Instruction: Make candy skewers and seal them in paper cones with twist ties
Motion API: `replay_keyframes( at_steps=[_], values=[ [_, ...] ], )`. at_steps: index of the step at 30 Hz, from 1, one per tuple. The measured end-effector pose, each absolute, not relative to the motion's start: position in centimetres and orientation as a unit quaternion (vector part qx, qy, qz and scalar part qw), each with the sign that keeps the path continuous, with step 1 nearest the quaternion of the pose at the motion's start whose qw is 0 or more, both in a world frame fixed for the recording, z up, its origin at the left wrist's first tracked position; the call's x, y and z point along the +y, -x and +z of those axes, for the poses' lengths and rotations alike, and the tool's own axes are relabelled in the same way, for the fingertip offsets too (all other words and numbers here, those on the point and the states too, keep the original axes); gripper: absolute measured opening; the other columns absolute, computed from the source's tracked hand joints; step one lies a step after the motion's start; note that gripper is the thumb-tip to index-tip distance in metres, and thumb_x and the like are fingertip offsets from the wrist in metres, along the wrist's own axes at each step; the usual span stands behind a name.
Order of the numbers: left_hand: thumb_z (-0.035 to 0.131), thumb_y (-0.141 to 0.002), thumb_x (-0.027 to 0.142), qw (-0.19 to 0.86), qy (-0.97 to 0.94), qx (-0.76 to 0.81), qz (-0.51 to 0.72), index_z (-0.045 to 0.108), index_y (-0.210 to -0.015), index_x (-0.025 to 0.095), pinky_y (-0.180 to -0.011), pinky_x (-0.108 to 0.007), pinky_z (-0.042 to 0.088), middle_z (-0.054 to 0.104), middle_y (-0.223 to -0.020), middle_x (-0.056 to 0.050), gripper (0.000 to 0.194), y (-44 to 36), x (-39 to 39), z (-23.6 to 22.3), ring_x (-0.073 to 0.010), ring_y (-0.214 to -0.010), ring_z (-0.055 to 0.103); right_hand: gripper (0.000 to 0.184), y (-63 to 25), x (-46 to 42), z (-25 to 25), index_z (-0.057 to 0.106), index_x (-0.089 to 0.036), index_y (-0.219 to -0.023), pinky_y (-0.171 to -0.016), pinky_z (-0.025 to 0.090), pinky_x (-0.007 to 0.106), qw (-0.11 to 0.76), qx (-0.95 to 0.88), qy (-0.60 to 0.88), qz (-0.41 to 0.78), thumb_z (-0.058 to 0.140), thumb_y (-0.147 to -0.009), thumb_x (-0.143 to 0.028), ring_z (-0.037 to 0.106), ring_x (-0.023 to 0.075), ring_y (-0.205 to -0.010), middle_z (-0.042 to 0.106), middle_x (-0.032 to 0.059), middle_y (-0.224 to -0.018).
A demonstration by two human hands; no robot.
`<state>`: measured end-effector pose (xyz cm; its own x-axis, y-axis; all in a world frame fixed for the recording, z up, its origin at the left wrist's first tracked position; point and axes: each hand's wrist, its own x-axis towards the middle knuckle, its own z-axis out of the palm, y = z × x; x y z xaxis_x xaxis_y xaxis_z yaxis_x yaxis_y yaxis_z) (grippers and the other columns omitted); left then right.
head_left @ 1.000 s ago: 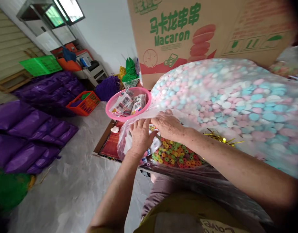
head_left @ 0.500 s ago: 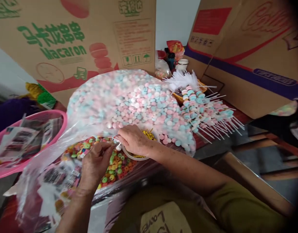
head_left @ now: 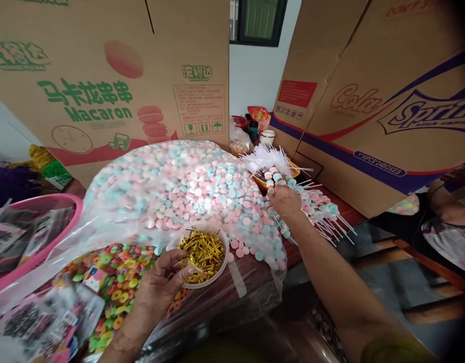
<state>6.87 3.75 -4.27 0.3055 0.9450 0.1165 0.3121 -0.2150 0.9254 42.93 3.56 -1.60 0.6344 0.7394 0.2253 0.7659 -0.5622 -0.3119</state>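
My left hand (head_left: 157, 290) is closed in a pinch at the near rim of a clear round bowl (head_left: 217, 269) full of gold twist ties (head_left: 202, 249). What the fingers pinch is hidden. My right hand (head_left: 284, 200) reaches far to the right, its fingers curled down on a pile of candy skewers (head_left: 319, 206), pink, white and blue discs on white sticks. Between my hands lies a big clear bag of pastel candy discs (head_left: 179, 186). Under my left hand is a bag of coloured ring candies (head_left: 115, 277).
A tall Macaron carton (head_left: 104, 75) stands behind the bag, and a Cola and Sprite carton (head_left: 368, 101) leans at the right. A pink basket (head_left: 66, 201) with packets sits at the left. Bare white sticks (head_left: 263, 159) lie behind the skewers. Another person (head_left: 448, 212) is at the right edge.
My view has swung to the right. My right hand left the bowl of gold ties and reached out to the candy skewers. My left hand stayed by the bowl.
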Motion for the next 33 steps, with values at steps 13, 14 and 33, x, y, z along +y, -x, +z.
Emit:
replay_keyframes(
  at_steps=[13, 14, 33],
  values=[
    [0.058, -0.08, 0.044, 0.467, -0.678, 0.43, 0.371, 0.057, -0.062, 0.016, -0.053, -0.02, 0.037, 0.047, -0.055, 0.003, 0.033, -5.3, 3.1, -2.5, -0.0094, -0.055, 0.042, 0.022, -32.7, -2.0, 0.1, 0.047, -0.021, -0.08, -0.042, 0.033, 0.022, 0.529, -0.487, 0.637, 0.277, 0.046, -0.089, -0.041, 0.04, 0.0073, -0.043, 0.052, -0.004, -0.061],
    [0.056, -0.082, 0.043, 0.47, -0.686, 0.42, 0.363, 0.056, -0.062, 0.016, -0.055, -0.02, 0.038, 0.047, -0.056, 0.003, 0.034, -5.2, 3.1, -2.5, -0.0096, -0.057, 0.043, 0.022, -30.5, -1.9, 0.1, 0.047, -0.021, -0.08, -0.04, 0.029, 0.021, 0.578, -0.468, 0.57, 0.35, 0.054, -0.084, -0.042, 0.035, 0.0058, -0.04, 0.051, -0.0053, -0.061],
    [0.059, -0.083, 0.041, 0.656, -0.633, 0.32, 0.257, 0.06, -0.083, 0.015, -0.054, -0.021, 0.039, 0.057, -0.065, 0.0, 0.026, -1.0, 2.6, -1.6, -0.0104, -0.059, 0.052, 0.028, -20.1, 0.4, -1.4, 0.064, -0.016, -0.073, -0.056, 0.04, 0.023, 0.414, -0.518, 0.535, 0.524, 0.07, -0.066, -0.042, 0.048, 0.0111, -0.06, 0.055, -0.0014, -0.065]
  ],
)
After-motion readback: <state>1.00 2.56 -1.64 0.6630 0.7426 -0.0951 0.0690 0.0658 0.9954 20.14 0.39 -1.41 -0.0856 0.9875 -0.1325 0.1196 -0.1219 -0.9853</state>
